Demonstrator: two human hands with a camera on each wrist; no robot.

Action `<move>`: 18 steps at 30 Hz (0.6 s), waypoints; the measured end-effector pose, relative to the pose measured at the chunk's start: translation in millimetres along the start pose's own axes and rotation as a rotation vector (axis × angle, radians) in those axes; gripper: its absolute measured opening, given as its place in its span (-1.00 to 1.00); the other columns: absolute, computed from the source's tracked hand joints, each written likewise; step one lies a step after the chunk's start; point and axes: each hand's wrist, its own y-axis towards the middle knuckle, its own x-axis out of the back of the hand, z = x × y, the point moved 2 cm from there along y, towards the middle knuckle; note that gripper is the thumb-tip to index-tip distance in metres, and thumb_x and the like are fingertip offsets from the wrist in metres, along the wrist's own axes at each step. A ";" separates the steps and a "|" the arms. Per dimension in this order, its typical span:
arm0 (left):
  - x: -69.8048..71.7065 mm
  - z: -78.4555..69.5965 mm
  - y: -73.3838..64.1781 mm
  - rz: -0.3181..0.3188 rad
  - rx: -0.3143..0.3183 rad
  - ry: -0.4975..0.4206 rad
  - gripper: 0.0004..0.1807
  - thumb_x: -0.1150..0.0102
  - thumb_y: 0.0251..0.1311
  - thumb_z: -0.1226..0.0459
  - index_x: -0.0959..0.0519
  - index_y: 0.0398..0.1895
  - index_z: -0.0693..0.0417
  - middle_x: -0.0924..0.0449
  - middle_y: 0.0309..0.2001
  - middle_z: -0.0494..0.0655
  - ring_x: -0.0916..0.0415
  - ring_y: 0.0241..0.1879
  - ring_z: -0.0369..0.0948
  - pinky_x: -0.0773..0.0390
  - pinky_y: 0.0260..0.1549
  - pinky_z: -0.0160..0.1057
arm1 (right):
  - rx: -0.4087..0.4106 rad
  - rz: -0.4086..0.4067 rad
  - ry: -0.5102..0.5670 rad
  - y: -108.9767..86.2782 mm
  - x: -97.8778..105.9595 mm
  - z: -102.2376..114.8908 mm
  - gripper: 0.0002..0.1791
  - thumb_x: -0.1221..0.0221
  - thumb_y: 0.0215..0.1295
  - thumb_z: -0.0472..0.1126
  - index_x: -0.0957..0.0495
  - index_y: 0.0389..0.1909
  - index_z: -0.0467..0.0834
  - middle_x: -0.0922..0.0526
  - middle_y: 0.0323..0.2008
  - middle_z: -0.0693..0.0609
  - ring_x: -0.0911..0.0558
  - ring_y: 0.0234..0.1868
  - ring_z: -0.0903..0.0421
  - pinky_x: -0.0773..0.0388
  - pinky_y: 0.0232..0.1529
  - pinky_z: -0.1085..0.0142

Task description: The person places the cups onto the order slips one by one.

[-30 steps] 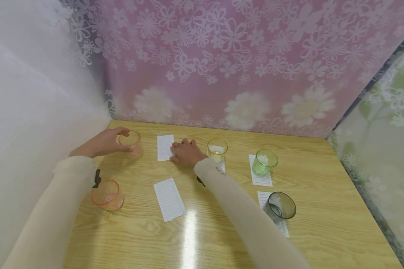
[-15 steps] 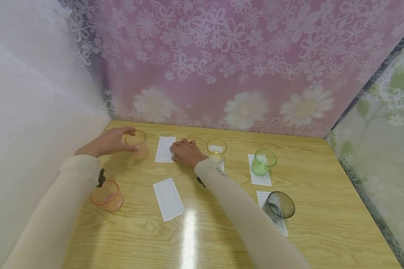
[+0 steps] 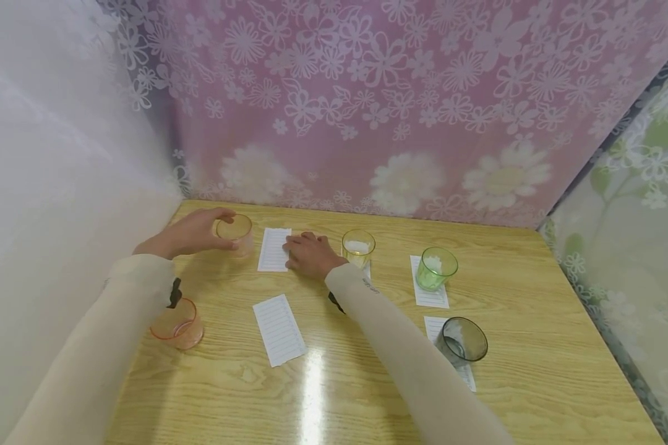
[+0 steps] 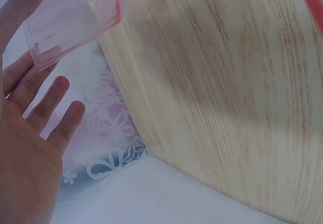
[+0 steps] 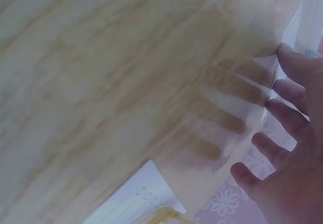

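My left hand grips a clear, pale pink cup with an orange rim between thumb and fingers, at the back left of the table. In the left wrist view this cup shows its clear wall, and two fingers stand away from it. Just right of the cup lies a lined paper slip. The fingertips of my right hand touch that slip's right edge; in the right wrist view the fingers are spread against the slip and the table.
A red-rimmed cup stands near my left forearm. Another lined slip lies at mid-table. Yellow, green and grey cups, with white stuff inside, stand on slips to the right. A floral curtain hangs behind.
My left hand has moved the cup to the right, closer to the back slip. That slip has shifted slightly, and my right hand has moved a little right.
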 end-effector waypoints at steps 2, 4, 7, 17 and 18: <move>-0.2 -1.8 1.8 0.003 -0.002 0.002 -0.02 -0.47 0.38 -0.07 -0.28 0.65 0.28 -0.51 0.47 0.34 -0.33 0.53 0.34 -0.33 0.50 0.39 | -0.005 -0.003 0.004 -0.8 0.0 0.0 -0.48 -0.06 0.75 0.09 -0.42 0.61 0.12 -0.22 0.73 0.09 -0.15 0.74 -0.13 -0.17 0.63 -0.32; -0.9 -4.4 3.1 0.006 0.000 -0.002 -0.02 -0.47 0.38 -0.07 -0.28 0.66 0.26 -0.51 0.48 0.31 -0.31 0.55 0.32 -0.31 0.52 0.38 | -0.008 -0.008 0.000 -1.4 -0.5 0.2 -0.48 -0.07 0.75 0.10 -0.42 0.60 0.12 -0.23 0.73 0.10 -0.16 0.74 -0.13 -0.17 0.63 -0.31; -0.6 -8.8 4.7 0.010 -0.010 -0.003 0.00 -0.47 0.38 -0.10 -0.27 0.66 0.26 -0.51 0.48 0.31 -0.31 0.55 0.33 -0.31 0.51 0.39 | -0.009 -0.025 -0.018 -2.3 -1.2 0.9 -0.49 -0.10 0.73 0.11 -0.46 0.56 0.11 -0.28 0.71 0.11 -0.19 0.72 -0.13 -0.20 0.62 -0.31; -4.1 -19.4 12.9 0.009 -0.022 -0.014 -0.03 -0.47 0.39 -0.04 -0.27 0.66 0.25 -0.51 0.49 0.28 -0.33 0.55 0.29 -0.32 0.53 0.34 | -0.010 -0.047 -0.044 -8.5 -1.7 3.7 -0.60 -0.15 0.69 0.14 -0.60 0.35 0.06 -0.34 0.67 0.08 -0.25 0.70 -0.13 -0.25 0.59 -0.29; -4.7 -20.0 14.1 0.007 -0.025 -0.014 -0.03 -0.48 0.38 -0.04 -0.28 0.66 0.25 -0.51 0.49 0.29 -0.34 0.55 0.29 -0.32 0.53 0.34 | -0.011 -0.048 -0.043 -9.0 -1.9 3.7 -0.59 -0.15 0.69 0.14 -0.60 0.36 0.06 -0.35 0.67 0.08 -0.25 0.69 -0.13 -0.25 0.59 -0.29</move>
